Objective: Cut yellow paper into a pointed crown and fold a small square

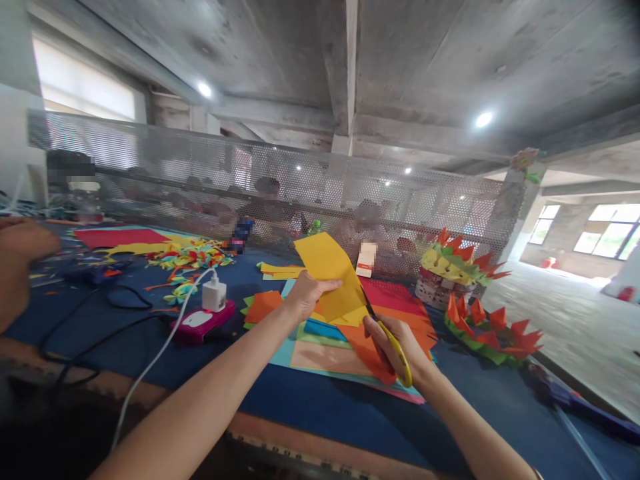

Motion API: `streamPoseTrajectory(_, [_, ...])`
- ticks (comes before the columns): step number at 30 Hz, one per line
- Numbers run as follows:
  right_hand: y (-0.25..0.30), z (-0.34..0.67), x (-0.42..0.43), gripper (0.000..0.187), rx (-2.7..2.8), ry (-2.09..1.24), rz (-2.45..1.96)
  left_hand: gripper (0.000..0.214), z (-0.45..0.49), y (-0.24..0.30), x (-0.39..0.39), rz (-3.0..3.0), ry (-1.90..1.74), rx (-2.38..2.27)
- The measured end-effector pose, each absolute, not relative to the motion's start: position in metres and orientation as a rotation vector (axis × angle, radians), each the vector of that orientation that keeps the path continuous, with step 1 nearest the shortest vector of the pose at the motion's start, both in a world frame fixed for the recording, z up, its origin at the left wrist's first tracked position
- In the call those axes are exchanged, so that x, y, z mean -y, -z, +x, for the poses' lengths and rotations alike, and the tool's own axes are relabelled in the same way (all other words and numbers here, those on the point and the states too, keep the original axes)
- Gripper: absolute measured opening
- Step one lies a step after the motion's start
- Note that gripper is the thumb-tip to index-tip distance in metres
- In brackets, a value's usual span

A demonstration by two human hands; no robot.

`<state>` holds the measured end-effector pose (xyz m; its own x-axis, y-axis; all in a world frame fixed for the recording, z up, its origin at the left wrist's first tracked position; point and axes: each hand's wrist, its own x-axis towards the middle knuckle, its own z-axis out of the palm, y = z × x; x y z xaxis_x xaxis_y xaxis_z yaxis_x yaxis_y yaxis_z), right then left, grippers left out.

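My left hand point(306, 293) pinches the left edge of a yellow sheet of paper point(333, 277) and holds it up above the table. My right hand point(395, 347) grips yellow-handled scissors point(390, 337), whose blades reach up into the lower right edge of that sheet. Below both hands lies a stack of coloured paper sheets point(345, 350) in orange, green, blue, red and tan, on the blue table cover point(320, 407).
A pink power strip with a white charger point(207, 313) and cables lies to the left. Paper scraps point(187, 257) lie farther back. Orange-and-green paper flower garlands point(493, 333) and a basket point(450, 270) stand at right. A perforated metal screen point(280, 187) backs the table. Another person's hand point(17, 257) shows at far left.
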<state>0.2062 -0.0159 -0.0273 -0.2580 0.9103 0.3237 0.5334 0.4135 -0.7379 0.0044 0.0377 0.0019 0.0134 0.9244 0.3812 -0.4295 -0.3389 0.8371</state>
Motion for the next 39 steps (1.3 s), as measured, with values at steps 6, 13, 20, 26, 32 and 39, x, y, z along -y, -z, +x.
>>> streamPoseTrajectory(6, [0.03,0.206,0.015,0.051,1.883,-0.674,-1.241,0.038,0.004,-0.003,-0.038,1.164,-1.579,-0.614])
streamPoseTrajectory(13, [0.03,0.204,0.016,0.053,1.856,-0.633,-1.262,0.035,0.004,-0.004,-0.037,1.168,-1.576,-0.619])
streamPoseTrajectory(20, [0.028,0.203,0.018,0.051,1.847,-0.631,-1.245,0.035,0.004,-0.004,-0.036,1.167,-1.589,-0.619])
streamPoseTrajectory(26, [0.025,0.203,0.02,0.052,1.919,-0.525,-1.251,0.035,0.004,-0.005,-0.036,1.186,-1.569,-0.623])
streamPoseTrajectory(32, [0.027,0.205,0.02,0.053,1.923,-0.547,-1.218,0.042,0.007,-0.001,-0.037,1.24,-1.507,-0.601])
streamPoseTrajectory(39, [0.028,0.206,0.019,0.051,1.937,-0.579,-1.195,0.038,0.009,0.005,-0.039,1.233,-1.478,-0.593])
